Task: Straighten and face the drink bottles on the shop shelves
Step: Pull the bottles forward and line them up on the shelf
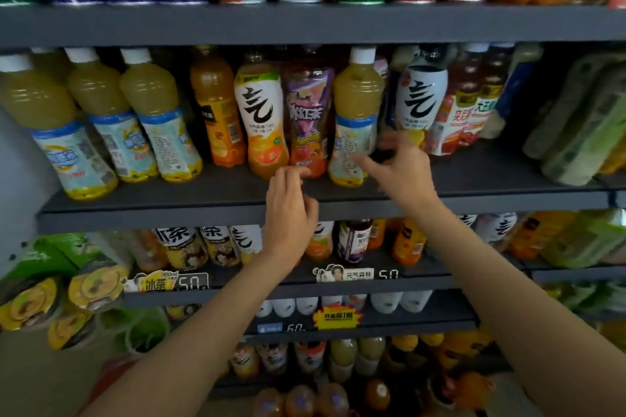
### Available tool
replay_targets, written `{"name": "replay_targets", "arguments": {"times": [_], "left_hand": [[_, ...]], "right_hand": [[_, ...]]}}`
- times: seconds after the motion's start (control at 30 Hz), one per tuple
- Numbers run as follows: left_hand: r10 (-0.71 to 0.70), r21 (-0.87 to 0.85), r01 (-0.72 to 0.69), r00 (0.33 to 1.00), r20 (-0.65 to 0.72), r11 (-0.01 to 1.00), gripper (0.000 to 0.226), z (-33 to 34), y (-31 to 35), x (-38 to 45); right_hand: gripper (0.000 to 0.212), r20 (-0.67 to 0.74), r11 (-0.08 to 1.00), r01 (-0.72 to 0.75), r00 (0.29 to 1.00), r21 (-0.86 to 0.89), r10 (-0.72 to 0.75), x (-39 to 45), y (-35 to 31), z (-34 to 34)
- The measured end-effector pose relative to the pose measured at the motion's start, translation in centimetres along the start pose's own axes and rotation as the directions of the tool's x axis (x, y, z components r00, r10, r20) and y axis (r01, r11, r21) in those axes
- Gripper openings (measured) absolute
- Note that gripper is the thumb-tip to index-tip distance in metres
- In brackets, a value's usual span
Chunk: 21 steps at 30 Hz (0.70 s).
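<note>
Scanning the middle shelf (142,193) from the left of the frame: three pale yellow juice bottles (152,115) lean outward, caps tipped back, labels partly turned. Next, centre-left, an orange bottle (216,112) stands half behind a white-labelled orange bottle (261,122), then a purple iced-tea bottle (308,118), all at the shelf's front edge.

Left hand (291,210), centre frame, reaches up over the shelf lip; fingers curled, tips at the base of the purple iced-tea bottle. Whether they actually pinch it or only touch it, cannot tell; tips are blurred.

Just right of centre, a fourth yellow juice bottle (355,118) shows small print forward, so it reads as turned away. Right hand (403,169) is beside its lower label, fingers spread and loosely bent, forefinger pointing at the label; contact uncertain from motion blur, nothing clearly held. Further right: a black-and-white bottle (420,95) and red-labelled bottles (464,115), then blurred green packs (576,125) at the frame edge.

Risks, as judged: bottles sit tight and near the lip, so a twist low on one could knock a neighbour forward off the shelf. The leaning trio at left looks easiest to topple if bumped.
</note>
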<state>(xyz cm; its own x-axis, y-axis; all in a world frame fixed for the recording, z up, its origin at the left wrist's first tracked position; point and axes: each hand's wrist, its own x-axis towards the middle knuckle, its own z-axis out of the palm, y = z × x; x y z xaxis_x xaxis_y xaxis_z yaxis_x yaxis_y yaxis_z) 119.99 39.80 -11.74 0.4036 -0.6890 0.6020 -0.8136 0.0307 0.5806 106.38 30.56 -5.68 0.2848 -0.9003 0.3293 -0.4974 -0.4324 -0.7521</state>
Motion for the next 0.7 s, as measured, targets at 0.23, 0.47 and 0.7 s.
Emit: {"name": "replay_targets", "arguments": {"times": [0.23, 0.47, 0.7], "left_hand": [[0.078, 0.178, -0.081, 0.997, 0.024, 0.981, 0.042, 0.5, 1.7, -0.7], [-0.051, 0.061, 0.037, 0.97, 0.236, 0.997, 0.075, 0.5, 2.4, -1.0], [-0.072, -0.121, 0.057, 0.99, -0.123, 0.991, 0.052, -3.6, -0.6, -2.1]], "right_hand": [[0.059, 0.22, 1.0, 0.008, 0.976, -0.022, -0.003, 4.2, 0.3, 1.5], [0.058, 0.203, 0.974, 0.225, 0.952, 0.039, -0.228, 0.5, 0.7, -0.1], [0.057, 0.345, 0.876, 0.481, 0.816, 0.04, -0.464, -2.2, -5.9, 2.3]]}}
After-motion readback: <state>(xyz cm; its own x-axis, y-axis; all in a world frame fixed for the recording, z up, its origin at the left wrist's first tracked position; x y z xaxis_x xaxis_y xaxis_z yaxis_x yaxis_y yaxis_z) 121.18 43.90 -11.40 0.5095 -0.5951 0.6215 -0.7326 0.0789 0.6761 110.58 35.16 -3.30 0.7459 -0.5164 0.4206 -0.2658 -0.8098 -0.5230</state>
